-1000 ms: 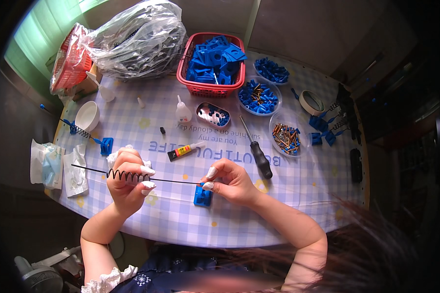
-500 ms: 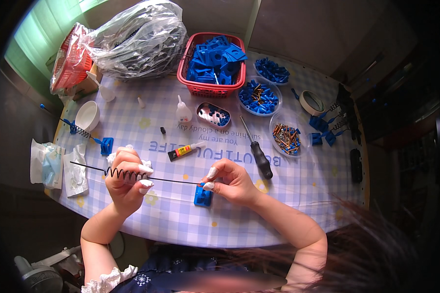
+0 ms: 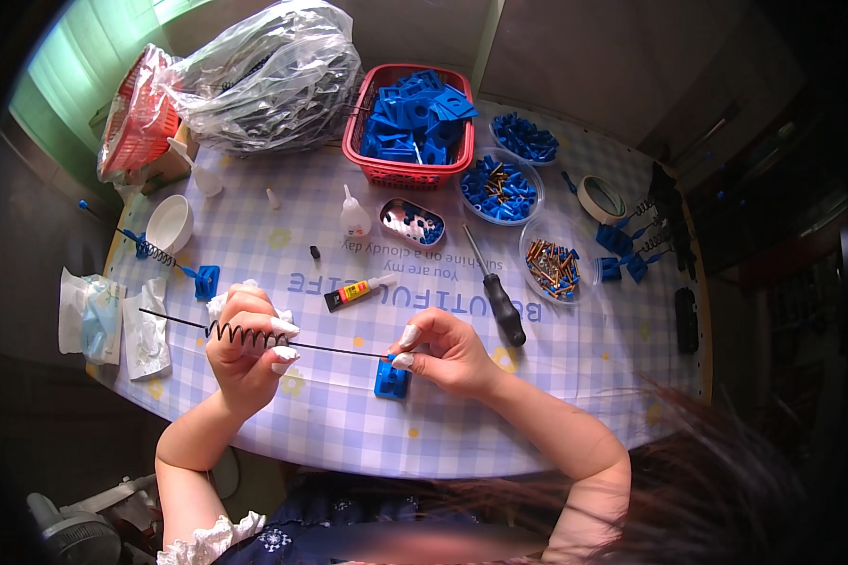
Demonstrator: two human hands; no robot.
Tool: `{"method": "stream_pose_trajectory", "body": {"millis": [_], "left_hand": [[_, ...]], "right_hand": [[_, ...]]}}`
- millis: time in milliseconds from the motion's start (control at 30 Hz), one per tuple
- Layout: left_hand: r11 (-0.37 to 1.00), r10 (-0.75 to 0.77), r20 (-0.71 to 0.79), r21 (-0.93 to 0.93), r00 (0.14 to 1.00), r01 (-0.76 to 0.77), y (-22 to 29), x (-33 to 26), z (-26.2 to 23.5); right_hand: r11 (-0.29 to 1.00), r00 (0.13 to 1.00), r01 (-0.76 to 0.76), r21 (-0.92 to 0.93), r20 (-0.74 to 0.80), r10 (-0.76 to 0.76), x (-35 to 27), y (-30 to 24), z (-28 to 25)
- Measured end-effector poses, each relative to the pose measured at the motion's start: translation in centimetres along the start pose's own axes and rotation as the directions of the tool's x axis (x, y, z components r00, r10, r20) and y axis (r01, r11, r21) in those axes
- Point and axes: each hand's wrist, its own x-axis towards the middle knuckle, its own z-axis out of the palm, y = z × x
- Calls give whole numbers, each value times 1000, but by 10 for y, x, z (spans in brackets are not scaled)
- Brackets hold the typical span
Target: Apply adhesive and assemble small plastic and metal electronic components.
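Observation:
My left hand (image 3: 240, 353) is closed round the coils of a black wire spring (image 3: 334, 348), whose straight ends stick out on both sides. The right-hand end of the wire reaches the pinched thumb and forefinger of my right hand (image 3: 448, 356). Between those fingertips is a small blue and orange piece at the wire's end, mostly hidden. White wraps cover the tips of several fingers on both hands. Just below the pinch, a blue plastic block (image 3: 391, 381) rests on the checked tablecloth; whether it touches the wire's end I cannot tell.
A glue tube (image 3: 353, 292) and a screwdriver (image 3: 501, 306) lie beyond my hands. Farther back are a red basket (image 3: 410, 174) of blue plates, tubs of blue parts and screws (image 3: 553, 270), and a small oval tin (image 3: 411, 241). A tape roll (image 3: 601, 198) stands right.
The spring and my left hand have shifted very slightly to the right. My right hand keeps its pinch at nearly the same spot, and the blue block stays put.

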Motion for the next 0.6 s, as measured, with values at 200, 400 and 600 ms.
{"method": "stream_pose_trajectory", "body": {"millis": [200, 400, 600], "left_hand": [[1000, -3, 6, 19, 1000, 3, 1, 0, 0], [1000, -23, 12, 8, 1000, 23, -1, 1, 0], [964, -182, 17, -195, 983, 182, -9, -3, 4]], "right_hand": [[1000, 1000, -14, 4, 3, 14, 0, -2, 1], [1000, 1000, -16, -4, 4, 16, -1, 1, -1], [1000, 1000, -7, -20, 10, 8, 0, 0, 0]]}}
